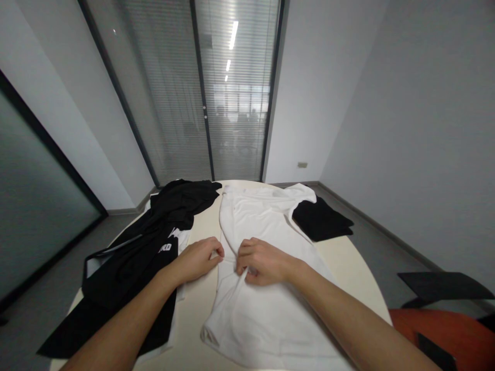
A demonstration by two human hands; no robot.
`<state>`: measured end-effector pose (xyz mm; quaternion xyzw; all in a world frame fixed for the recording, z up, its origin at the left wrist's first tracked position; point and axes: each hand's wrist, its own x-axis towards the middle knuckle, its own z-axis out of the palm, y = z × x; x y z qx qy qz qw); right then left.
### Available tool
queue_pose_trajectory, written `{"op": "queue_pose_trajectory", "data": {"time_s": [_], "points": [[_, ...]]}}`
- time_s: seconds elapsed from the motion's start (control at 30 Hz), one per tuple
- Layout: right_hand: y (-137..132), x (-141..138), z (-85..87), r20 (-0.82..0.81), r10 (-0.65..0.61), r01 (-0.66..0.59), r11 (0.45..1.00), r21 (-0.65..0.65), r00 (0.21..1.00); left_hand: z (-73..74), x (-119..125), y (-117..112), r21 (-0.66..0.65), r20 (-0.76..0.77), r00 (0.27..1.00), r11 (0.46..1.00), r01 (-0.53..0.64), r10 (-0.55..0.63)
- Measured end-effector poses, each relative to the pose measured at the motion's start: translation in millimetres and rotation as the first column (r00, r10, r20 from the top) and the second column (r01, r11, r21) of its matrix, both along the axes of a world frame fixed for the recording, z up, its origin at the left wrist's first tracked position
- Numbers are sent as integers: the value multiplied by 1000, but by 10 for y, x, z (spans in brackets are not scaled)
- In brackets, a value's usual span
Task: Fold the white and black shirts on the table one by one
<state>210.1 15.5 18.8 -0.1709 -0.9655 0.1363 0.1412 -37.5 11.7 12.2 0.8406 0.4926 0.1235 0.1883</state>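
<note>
A white shirt (pixel 286 314) lies spread over the middle of the pale table, wrinkled around my hands. My right hand (pixel 260 260) is closed on the shirt's fabric, drawing up a fold, and creases run from its fingers. At the shirt's left edge, my left hand (pixel 201 259) has its fingertips pinched together on the cloth. Left of the shirt lies a loose heap of black clothing (pixel 127 278) with white lettering, partly hidden by my left forearm. A folded black garment (pixel 320 219) rests at the table's far right, partly under the white shirt.
The round-edged pale table (pixel 359 273) curves away at the right. An orange chair (pixel 436 335) with black arms stands on the floor at the lower right. Glass panels with blinds (pixel 240 139) and a grey wall (pixel 417 139) lie beyond the table.
</note>
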Motion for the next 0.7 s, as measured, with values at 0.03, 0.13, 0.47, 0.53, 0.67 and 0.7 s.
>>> {"op": "queue_pose_trajectory", "data": {"time_s": [0.03,0.13,0.47,0.53,0.67,0.7], "points": [[-6,12,7,9,-16,16,1000,-11,1000,9,-2,-3,4,-11,1000,1000,2,-2],[-23,36,14,-23,-79,77,993,-87,997,44,-2,-17,12,-44,999,1000,17,-16],[115,-60,-171,-155,-472,393,843,-367,868,42,53,-44,128,-65,998,991,22,-13],[215,-95,-193,-132,-601,527,771,-358,789,30,47,-33,138,-60,998,990,35,-27],[559,-198,-164,-43,-771,732,620,-282,636,20,11,2,153,-57,996,985,77,-69],[664,-232,-144,-14,-800,771,582,-260,600,16,1,15,158,-46,995,983,97,-91]]}}
